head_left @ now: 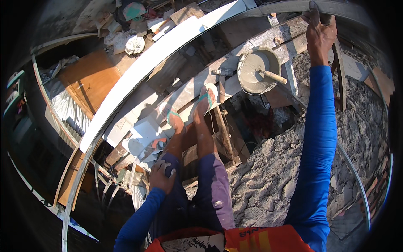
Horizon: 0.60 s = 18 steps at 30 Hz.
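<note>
My right hand (321,29) is raised at the upper right, closed on the edge of a long grey beam (285,7). My left hand (163,176) rests on my left thigh with its fingers apart, holding nothing. Below the right hand, a bucket (252,89) of wet grey mortar stands on a plank. A trowel's wooden handle (275,77) sticks out over its rim; the blade is sunk in the mortar. What looks like a hammer (221,86) lies between the bucket and my right foot.
My feet in flip-flops stand on a mortar-stained plank (189,91). Beyond it curves a long white board (138,67). Gaps open below the planks. Rough mortared wall (268,180) lies at right. An orange-brown wooden panel (90,82) and a white sack (134,44) lie lower at left.
</note>
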Each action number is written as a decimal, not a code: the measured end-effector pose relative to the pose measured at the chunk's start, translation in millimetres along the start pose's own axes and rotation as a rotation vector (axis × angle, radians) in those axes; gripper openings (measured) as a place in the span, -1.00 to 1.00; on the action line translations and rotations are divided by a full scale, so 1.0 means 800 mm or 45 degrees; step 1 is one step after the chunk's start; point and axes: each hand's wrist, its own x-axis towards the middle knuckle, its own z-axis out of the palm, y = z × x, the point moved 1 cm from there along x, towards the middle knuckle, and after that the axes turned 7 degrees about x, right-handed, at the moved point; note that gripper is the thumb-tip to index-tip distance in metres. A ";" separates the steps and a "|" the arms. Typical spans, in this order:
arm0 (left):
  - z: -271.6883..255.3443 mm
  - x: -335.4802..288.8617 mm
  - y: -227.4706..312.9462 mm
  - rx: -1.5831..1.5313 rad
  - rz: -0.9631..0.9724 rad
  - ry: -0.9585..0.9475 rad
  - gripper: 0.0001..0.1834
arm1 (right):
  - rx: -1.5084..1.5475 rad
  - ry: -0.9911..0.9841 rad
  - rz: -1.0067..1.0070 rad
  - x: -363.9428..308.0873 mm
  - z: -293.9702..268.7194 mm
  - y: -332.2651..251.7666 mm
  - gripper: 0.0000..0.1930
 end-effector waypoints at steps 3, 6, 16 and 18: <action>0.003 -0.001 0.001 0.012 -0.038 -0.027 -0.58 | 0.056 -0.030 0.027 0.002 0.000 0.011 -0.72; 0.005 -0.004 0.006 0.011 -0.063 -0.029 -0.57 | 0.099 -0.048 0.048 0.004 -0.001 0.021 -0.71; 0.008 -0.008 0.014 0.072 0.005 0.016 -0.59 | 0.218 -0.085 0.093 0.010 -0.003 0.034 -0.70; 0.010 -0.008 0.015 0.077 0.009 0.017 -0.58 | 0.248 -0.090 0.091 0.011 -0.002 0.035 -0.71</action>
